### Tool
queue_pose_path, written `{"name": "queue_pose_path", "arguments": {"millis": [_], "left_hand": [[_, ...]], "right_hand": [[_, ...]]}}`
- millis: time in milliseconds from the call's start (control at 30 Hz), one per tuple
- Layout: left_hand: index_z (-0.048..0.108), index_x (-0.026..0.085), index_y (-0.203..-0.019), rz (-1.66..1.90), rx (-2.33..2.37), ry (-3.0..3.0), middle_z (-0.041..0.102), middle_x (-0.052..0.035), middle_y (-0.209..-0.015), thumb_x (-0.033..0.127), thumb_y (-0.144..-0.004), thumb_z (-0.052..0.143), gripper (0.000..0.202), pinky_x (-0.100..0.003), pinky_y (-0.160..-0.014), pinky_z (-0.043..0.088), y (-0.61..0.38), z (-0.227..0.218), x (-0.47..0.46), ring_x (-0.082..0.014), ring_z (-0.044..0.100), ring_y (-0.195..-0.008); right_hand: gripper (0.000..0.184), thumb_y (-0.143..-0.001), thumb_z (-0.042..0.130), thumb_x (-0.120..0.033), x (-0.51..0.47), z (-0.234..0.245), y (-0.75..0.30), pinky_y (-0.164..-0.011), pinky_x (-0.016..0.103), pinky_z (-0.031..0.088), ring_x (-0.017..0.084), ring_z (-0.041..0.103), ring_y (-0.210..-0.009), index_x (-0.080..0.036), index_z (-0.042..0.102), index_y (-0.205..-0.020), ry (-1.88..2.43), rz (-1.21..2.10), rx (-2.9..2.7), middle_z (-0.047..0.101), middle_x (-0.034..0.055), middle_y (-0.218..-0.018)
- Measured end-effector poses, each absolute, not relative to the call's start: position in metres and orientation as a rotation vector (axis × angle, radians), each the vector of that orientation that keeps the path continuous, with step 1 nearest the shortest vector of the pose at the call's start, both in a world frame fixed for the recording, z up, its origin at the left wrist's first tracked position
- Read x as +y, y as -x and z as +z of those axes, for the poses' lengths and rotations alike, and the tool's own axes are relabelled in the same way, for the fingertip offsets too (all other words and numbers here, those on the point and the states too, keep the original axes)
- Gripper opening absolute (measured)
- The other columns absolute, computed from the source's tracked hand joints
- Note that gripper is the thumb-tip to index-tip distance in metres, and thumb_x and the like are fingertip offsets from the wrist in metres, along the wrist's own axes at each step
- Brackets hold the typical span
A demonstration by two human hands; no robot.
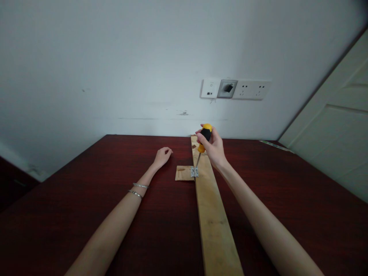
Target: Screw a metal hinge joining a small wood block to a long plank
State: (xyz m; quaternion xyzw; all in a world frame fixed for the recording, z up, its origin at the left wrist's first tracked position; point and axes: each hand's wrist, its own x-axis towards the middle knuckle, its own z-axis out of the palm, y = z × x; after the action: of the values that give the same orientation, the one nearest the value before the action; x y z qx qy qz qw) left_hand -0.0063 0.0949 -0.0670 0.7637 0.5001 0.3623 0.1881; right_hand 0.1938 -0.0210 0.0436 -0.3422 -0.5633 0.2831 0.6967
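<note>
My right hand (214, 147) grips a yellow and black screwdriver (206, 133), tilted with its shaft pointing down. The tip meets the right side of a small silver hinge (194, 171). That hinge spans a long pale wooden board (211, 207) and a short thin piece of wood (183, 173) on its left. To the left of the board, my left hand (163, 156) rests on the table with its fingers curled in. Whatever it may hold is hidden by the fingers. Two silver bracelets (140, 185) circle my left wrist.
Beneath everything lies a dark red wooden table (155, 230). A white wall (129, 69) rises behind it, with sockets and a black plug (229, 88). At right stands a pale panelled door (333, 134); a thin strip (276, 146) lies on the table's back right edge.
</note>
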Motion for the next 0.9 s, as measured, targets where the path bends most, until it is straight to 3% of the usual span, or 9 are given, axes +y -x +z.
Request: {"name": "queue_pose_path", "arguments": {"millis": [200,367,567,700,900], "left_hand": [[0.066,0.016,-0.073,1.020,1.406,-2.144,0.071,-0.0055,-0.085,0.021,-0.082,0.044,0.025,-0.029,-0.082,0.046,0.0056,-0.0661,0.0947,-0.0191,0.064,-0.084],[0.066,0.016,-0.073,1.021,1.401,-2.145,0.071,-0.0056,-0.086,0.020,-0.081,0.043,0.025,-0.029,-0.083,0.045,0.0057,-0.0670,0.0949,-0.0191,0.064,-0.085],[0.066,0.016,-0.072,1.028,1.403,-2.152,0.071,-0.0062,-0.086,0.020,-0.081,0.042,0.026,-0.030,-0.084,0.045,0.0052,-0.0678,0.0955,-0.0196,0.064,-0.086],[0.066,0.016,-0.073,1.028,1.401,-2.154,0.071,-0.0059,-0.086,0.021,-0.081,0.042,0.026,-0.030,-0.083,0.045,0.0054,-0.0674,0.0956,-0.0195,0.064,-0.085],[0.067,0.016,-0.073,1.029,1.395,-2.154,0.071,-0.0056,-0.085,0.021,-0.081,0.042,0.026,-0.029,-0.083,0.046,0.0062,-0.0690,0.0969,-0.0193,0.064,-0.085]], "right_hand": [[0.035,-0.081,0.053,-0.045,-0.0180,0.0416,-0.1962,-0.077,0.033,0.048,0.014,0.057,-0.075,-0.026,0.055,-0.110,0.616,0.882,-1.192,0.061,0.0017,-0.092],[0.029,-0.076,0.063,-0.041,-0.0159,0.0399,-0.1954,-0.086,0.034,0.047,0.017,0.058,-0.095,-0.027,0.055,-0.101,0.663,0.734,-1.230,0.060,0.0023,-0.101],[0.035,-0.071,0.070,-0.036,-0.0193,0.0402,-0.1921,-0.065,0.030,0.049,0.012,0.058,-0.072,-0.028,0.052,-0.100,0.738,0.682,-1.218,0.057,-0.0006,-0.093],[0.029,-0.074,0.065,-0.039,-0.0222,0.0431,-0.1917,-0.067,0.029,0.049,0.012,0.056,-0.071,-0.026,0.057,-0.098,0.750,0.735,-1.243,0.060,0.0002,-0.092],[0.038,-0.077,0.057,-0.047,-0.0219,0.0439,-0.1938,-0.072,0.032,0.049,0.015,0.058,-0.073,-0.025,0.058,-0.107,0.604,0.921,-1.202,0.064,0.0038,-0.101]]}}
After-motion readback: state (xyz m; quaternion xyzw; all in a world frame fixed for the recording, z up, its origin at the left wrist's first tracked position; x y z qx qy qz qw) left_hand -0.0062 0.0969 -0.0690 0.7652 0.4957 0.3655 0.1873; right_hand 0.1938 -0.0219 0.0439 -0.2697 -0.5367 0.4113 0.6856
